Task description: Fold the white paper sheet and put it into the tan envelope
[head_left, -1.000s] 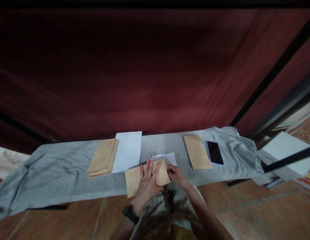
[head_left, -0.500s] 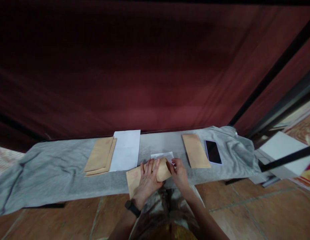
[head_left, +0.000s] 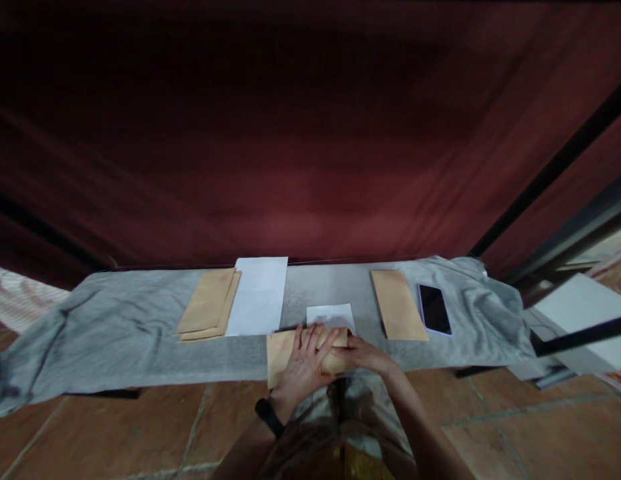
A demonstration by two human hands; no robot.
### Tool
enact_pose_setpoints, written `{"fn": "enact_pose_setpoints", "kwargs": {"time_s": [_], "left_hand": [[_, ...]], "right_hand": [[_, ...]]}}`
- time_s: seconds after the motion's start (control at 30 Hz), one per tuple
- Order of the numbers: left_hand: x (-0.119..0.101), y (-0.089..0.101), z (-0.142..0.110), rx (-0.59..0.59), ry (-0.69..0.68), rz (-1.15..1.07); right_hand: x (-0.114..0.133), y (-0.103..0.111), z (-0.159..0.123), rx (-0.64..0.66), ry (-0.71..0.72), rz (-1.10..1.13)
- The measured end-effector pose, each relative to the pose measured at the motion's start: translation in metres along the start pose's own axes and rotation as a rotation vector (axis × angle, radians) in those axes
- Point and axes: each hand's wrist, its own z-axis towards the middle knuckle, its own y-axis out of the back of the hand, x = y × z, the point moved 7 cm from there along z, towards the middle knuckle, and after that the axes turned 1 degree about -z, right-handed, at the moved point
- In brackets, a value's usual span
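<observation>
A brown paper envelope (head_left: 278,355) lies crosswise at the cloth's front edge, right before my body. My left hand (head_left: 306,365) rests flat on its middle, fingers spread. At the right end the paper curls over, and my right hand (head_left: 364,353) has its fingers closed on that end; the fingertips are partly hidden. Just behind the envelope lies a small white sheet (head_left: 331,313), its near part covered by the envelope and hands.
A grey cloth (head_left: 140,320) covers the narrow bench. To the left lie stacked brown envelopes (head_left: 206,301) and large white paper (head_left: 260,293). To the right are another brown envelope (head_left: 397,303) and a phone (head_left: 435,309). A dark red panel (head_left: 310,167) rises behind.
My right hand has moved in against the envelope's right end and presses its curled paper down flatter. My left hand stays on the envelope. The view has shifted slightly.
</observation>
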Motion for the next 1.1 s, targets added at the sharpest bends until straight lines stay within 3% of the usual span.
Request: {"fn": "enact_pose_setpoints", "kwargs": {"time_s": [0.1,0.33,0.57,0.7,0.8,0.97,1.1], "left_hand": [[0.015,0.002,-0.006,0.011,0.004,-0.002],[0.054,0.008,-0.024,0.049,0.035,0.02],[0.036,0.007,-0.023,0.038,-0.035,0.02],[0.027,0.007,-0.018,-0.018,-0.013,-0.015],[0.036,0.011,-0.022,-0.05,0.057,-0.003],[0.074,0.019,-0.047,-0.109,0.257,0.088],[0.089,0.018,-0.064,-0.13,0.336,0.126]], "right_hand": [[-0.001,-0.001,-0.004,0.15,-0.028,0.128],[-0.029,0.015,-0.021,0.063,-0.226,0.307],[-0.026,0.01,-0.02,-0.029,-0.24,0.372],[-0.015,0.004,-0.012,-0.011,-0.141,0.24],[-0.012,0.015,-0.003,-0.081,-0.079,0.111],[-0.015,0.054,0.011,-0.39,-0.084,-0.408],[-0.024,0.048,0.018,-0.505,-0.141,-0.636]]}}
